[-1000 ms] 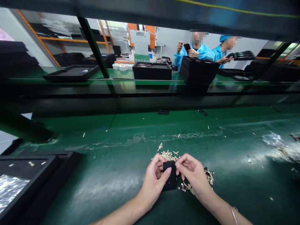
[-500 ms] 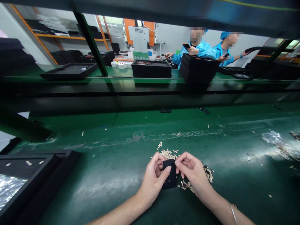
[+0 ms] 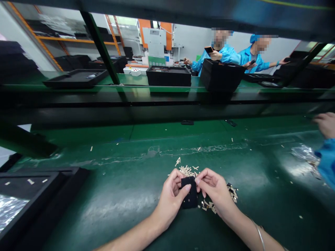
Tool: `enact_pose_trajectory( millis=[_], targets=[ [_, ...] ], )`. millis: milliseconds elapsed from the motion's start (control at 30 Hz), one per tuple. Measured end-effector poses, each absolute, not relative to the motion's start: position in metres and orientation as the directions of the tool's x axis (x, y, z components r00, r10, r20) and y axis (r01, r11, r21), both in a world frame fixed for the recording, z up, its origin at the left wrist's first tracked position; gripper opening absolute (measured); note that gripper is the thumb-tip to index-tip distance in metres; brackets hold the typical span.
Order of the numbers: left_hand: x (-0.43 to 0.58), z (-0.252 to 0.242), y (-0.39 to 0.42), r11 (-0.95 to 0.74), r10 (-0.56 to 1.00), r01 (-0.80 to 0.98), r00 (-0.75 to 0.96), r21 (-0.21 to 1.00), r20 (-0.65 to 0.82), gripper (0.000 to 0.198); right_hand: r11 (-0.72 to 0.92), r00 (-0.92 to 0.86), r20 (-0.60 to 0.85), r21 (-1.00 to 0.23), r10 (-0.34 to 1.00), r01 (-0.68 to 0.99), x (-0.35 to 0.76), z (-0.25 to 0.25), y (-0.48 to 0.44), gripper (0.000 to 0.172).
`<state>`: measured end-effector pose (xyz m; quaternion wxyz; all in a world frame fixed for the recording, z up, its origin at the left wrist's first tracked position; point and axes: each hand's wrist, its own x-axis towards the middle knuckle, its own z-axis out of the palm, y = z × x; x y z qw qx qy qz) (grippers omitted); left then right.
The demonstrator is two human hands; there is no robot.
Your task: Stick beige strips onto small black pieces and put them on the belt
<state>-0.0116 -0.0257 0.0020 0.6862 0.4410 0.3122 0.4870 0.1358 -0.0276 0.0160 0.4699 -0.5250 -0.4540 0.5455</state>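
My left hand (image 3: pixel 171 193) grips a flat black rectangular panel (image 3: pixel 190 199) by its left side, thumb lying across its face. At the panel's upper right corner, the thumb and forefinger of my right hand (image 3: pixel 213 186) are pinched together; whether a small piece is between them is too small to tell. Behind the panel lies a pile of small cream strips (image 3: pixel 186 170) on the green bench. More small pieces, cream and dark (image 3: pixel 208 205), are scattered beside and partly under my right hand.
A black tray (image 3: pixel 60 188) with silvery wrap stands at the left. Clear plastic (image 3: pixel 302 152) lies at the right, near a co-worker's hand (image 3: pixel 327 123). Two dark flat parts (image 3: pixel 187 122) rest farther back. Beyond the divider are black boxes (image 3: pixel 169 77) and two people in blue.
A co-worker's hand and blue sleeve have come in at the right edge. My hands and the black panel stay nearly in place.
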Motion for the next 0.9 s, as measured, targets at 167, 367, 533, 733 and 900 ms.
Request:
enact_pose_trajectory(
  millis=[167, 367, 533, 733, 900],
  targets=[
    [-0.011, -0.001, -0.02, 0.177, 0.954, -0.443, 0.298, 0.879, -0.042, 0.031, -0.168, -0.076, -0.162, -0.981, 0.984, -0.091, 0.141, 0.015, -0.024, 0.029],
    [-0.01, 0.0, -0.021, 0.206, 0.943, -0.457, 0.329, 0.865, -0.051, 0.032, -0.191, -0.161, -0.172, -0.975, 0.972, -0.114, 0.144, 0.015, -0.022, 0.028],
    [-0.01, -0.001, -0.022, 0.256, 0.919, -0.502, 0.392, 0.826, -0.047, 0.034, -0.231, -0.253, -0.19, -0.962, 0.949, -0.143, 0.146, 0.015, -0.019, 0.034],
    [-0.011, 0.006, -0.021, 0.285, 0.877, -0.56, 0.481, 0.778, 0.025, 0.031, -0.236, -0.3, -0.173, -0.954, 0.938, -0.186, 0.146, 0.014, -0.019, 0.034],
    [-0.013, 0.008, -0.017, 0.302, 0.831, -0.54, 0.552, 0.785, 0.06, 0.03, -0.234, -0.34, -0.161, -0.954, 0.927, -0.186, 0.147, 0.021, -0.023, 0.035]
  ],
)
